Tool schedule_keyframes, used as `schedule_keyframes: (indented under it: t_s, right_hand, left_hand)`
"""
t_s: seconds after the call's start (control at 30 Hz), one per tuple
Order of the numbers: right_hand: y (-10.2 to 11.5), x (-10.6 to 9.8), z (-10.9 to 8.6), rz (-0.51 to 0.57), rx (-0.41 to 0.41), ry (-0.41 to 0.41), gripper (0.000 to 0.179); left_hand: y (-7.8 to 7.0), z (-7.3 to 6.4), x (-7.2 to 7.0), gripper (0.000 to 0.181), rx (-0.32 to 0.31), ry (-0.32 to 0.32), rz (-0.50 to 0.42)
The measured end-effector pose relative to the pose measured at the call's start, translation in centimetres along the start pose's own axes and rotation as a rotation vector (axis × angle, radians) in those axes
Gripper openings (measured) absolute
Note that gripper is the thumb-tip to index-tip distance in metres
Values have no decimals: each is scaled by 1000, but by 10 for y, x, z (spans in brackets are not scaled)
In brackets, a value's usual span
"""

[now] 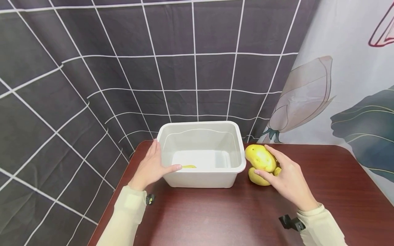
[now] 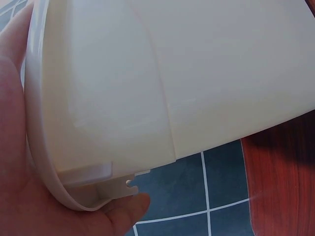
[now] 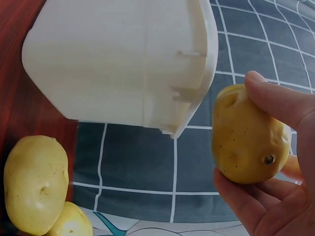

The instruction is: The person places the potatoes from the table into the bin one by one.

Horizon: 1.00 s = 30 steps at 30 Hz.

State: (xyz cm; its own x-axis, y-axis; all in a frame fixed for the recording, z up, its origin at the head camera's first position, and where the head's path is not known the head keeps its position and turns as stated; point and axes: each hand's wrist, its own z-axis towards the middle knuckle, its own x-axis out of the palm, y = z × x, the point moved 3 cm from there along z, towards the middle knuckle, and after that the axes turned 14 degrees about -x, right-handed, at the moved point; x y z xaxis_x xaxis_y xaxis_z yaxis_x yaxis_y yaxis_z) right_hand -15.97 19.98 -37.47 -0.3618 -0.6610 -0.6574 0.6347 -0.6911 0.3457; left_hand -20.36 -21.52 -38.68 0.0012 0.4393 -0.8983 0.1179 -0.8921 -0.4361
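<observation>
My right hand (image 1: 289, 177) holds a yellow potato (image 1: 260, 158) between thumb and fingers, raised beside the bin's right end. In the right wrist view this potato (image 3: 250, 137) shows a dark spot. Below it, more potatoes (image 1: 258, 177) lie on the table; two, including a large potato (image 3: 35, 184), appear in the right wrist view. A pale grey plastic bin (image 1: 201, 179) stands upright on the table. At its front left corner, my left hand (image 1: 150, 167) grips the rim, thumb over the front edge and fingers outside. A yellow sliver, perhaps a potato (image 1: 188, 166), shows inside, mostly hidden by the front wall.
The reddish-brown wooden table (image 1: 197, 218) extends in front of the bin and to its right. Behind it hangs a dark curtain (image 1: 178, 71) with white grid lines. A pale curtain (image 1: 311, 112) with flower and leaf prints hangs on the right.
</observation>
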Motion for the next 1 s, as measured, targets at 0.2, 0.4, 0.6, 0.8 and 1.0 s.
schedule_keyframes:
  t_s: [0.2, 0.4, 0.6, 0.8, 1.0]
  right_hand:
    - [1, 1, 4, 3, -11, -10, 85]
    - [3, 2, 8, 19, -28, -21, 85]
    - [6, 6, 13, 33, -22, -11, 84]
    - [9, 11, 18, 43, -19, 0, 84]
    - [10, 15, 22, 50, 7, 17, 84]
  left_hand:
    - [-1, 0, 0, 138, 1, 7, 1]
    - [-2, 1, -1, 137, 5, 4, 6]
    - [0, 2, -1, 139, 0, 2, 14]
    - [0, 1, -1, 138, -1, 0, 12]
    - [0, 0, 0, 138, 0, 5, 6]
